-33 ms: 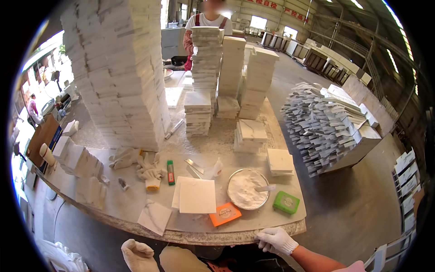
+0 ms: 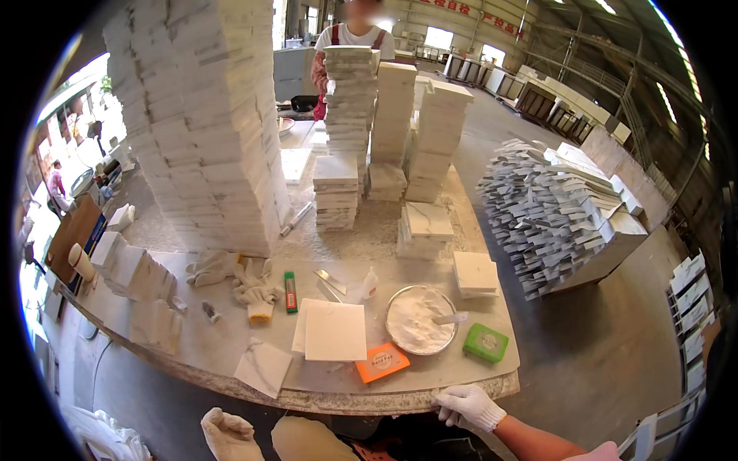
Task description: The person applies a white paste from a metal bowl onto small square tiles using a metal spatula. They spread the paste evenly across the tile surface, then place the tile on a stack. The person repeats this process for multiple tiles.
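My left hand [image 2: 231, 436], in a white glove, is low in front of the table's near edge. Its fingers are curled in and I see nothing in them. My right hand [image 2: 467, 406], also gloved in white, rests at the near edge with its fingers bent together and no object showing. Above it on the tabletop are an orange box [image 2: 382, 363], a green box [image 2: 485, 343] and a round metal bowl [image 2: 453, 342] of white powder with a scraper in it. A square white tile [image 2: 335, 332] overlaps another one. A veined tile [image 2: 262, 369] reaches the near edge.
Tall tile stacks [image 2: 192, 123] rise at the left and middle back. Work gloves [image 2: 255, 288], a small green-and-red box [image 2: 290, 292] and a plastic bottle [image 2: 370, 283] lie among them. A person [image 2: 357, 38] stands behind. Right of the table is a large pile of slabs [image 2: 538, 215].
My left hand has shifted slightly left and down. My right hand and the things on the table look the same.
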`<state>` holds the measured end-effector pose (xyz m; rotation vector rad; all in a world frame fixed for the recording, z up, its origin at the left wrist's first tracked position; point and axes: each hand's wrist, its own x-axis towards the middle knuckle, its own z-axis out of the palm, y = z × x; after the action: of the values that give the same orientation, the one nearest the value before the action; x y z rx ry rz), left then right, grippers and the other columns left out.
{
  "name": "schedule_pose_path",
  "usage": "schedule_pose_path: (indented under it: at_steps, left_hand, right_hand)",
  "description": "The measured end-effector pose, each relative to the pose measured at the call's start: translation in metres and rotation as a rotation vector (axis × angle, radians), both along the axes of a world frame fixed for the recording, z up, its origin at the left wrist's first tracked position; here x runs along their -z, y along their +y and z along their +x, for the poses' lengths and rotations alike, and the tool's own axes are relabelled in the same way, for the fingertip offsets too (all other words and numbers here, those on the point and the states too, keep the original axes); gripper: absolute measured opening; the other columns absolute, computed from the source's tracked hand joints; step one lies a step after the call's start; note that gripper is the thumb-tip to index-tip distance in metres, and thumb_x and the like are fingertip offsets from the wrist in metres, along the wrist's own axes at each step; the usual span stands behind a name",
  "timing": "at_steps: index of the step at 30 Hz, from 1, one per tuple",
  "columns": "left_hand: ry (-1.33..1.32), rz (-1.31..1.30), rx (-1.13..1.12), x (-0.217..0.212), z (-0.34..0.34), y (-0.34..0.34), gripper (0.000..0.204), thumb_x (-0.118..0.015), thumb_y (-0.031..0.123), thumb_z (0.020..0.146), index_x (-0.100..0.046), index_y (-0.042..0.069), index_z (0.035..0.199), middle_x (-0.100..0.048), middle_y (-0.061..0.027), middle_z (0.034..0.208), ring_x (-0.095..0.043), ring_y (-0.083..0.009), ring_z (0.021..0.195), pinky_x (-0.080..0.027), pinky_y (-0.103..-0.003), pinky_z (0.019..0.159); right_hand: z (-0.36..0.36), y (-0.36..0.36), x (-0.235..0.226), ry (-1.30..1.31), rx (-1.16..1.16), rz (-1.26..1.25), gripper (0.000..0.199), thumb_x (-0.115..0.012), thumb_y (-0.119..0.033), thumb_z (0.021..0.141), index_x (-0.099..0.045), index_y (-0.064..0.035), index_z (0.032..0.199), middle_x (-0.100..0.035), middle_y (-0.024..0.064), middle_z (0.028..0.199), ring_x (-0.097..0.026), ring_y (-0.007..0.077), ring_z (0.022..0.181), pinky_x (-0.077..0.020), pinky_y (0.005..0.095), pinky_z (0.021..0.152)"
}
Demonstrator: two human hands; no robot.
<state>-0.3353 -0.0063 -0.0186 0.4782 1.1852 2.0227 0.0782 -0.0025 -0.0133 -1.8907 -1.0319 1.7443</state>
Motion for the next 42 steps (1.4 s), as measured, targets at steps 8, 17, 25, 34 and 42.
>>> schedule_pose_path:
  at_steps: [8, 17, 25, 34, 42]
  left_hand:
    - [0.105, -0.702, -0.051, 0.104, -0.052, -0.138, 0.042, -0.06, 0.037, 0.1, -0.062, 0.004, 0.125, -0.069, -0.0109, 0.101, -0.063, -0.0196, 0.083, -0.05, -0.031, 0.074]
    - [0.823, -1.346, 0.332, 0.187, -0.014, -0.248, 0.042, -0.057, 0.04, 0.094, -0.073, 0.005, 0.109, -0.071, -0.0219, 0.107, -0.067, -0.0391, 0.104, -0.051, -0.044, 0.093]
    - [0.87, -1.368, 0.225, 0.184, -0.016, -0.244, 0.04, -0.056, 0.042, 0.091, -0.075, 0.009, 0.106, -0.071, -0.0205, 0.106, -0.067, -0.0402, 0.102, -0.052, -0.049, 0.09]
    - [0.808, -1.342, 0.29, 0.218, -0.037, -0.234, 0.041, -0.055, 0.043, 0.092, -0.074, 0.01, 0.106, -0.071, -0.0201, 0.104, -0.066, -0.0403, 0.102, -0.052, -0.048, 0.09]
    - [0.911, -1.474, 0.263, 0.195, -0.024, -0.226, 0.037, -0.056, 0.041, 0.093, -0.074, 0.01, 0.103, -0.071, -0.0192, 0.104, -0.067, -0.0392, 0.099, -0.052, -0.049, 0.087]
  right_hand:
    - [0.008, 0.001, 0.005, 0.063, 0.024, 0.004, 0.038, -0.061, -0.042, 0.097, -0.072, -0.0059, 0.103, -0.068, 0.0041, 0.078, -0.064, 0.0109, 0.06, -0.0455, 0.0232, 0.049]
    - [-0.011, -0.003, -0.008, -0.022, 0.028, 0.168, 0.036, -0.064, -0.032, 0.096, -0.07, 0.0029, 0.097, -0.068, 0.0101, 0.072, -0.062, 0.0146, 0.051, -0.044, 0.0242, 0.044]
    - [-0.015, -0.007, -0.005, -0.035, -0.012, 0.236, 0.037, -0.061, -0.033, 0.094, -0.068, 0.0037, 0.096, -0.066, 0.0113, 0.069, -0.061, 0.0159, 0.048, -0.0451, 0.0251, 0.042]
    - [-0.011, -0.002, -0.004, -0.044, -0.038, 0.264, 0.04, -0.062, -0.035, 0.095, -0.069, 0.0038, 0.097, -0.066, 0.0111, 0.069, -0.061, 0.0151, 0.05, -0.0438, 0.0242, 0.043]
    - [-0.013, 0.004, -0.002, -0.089, -0.018, 0.18, 0.04, -0.062, -0.035, 0.095, -0.069, 0.0041, 0.1, -0.067, 0.0116, 0.07, -0.062, 0.0165, 0.052, -0.0464, 0.0255, 0.046]
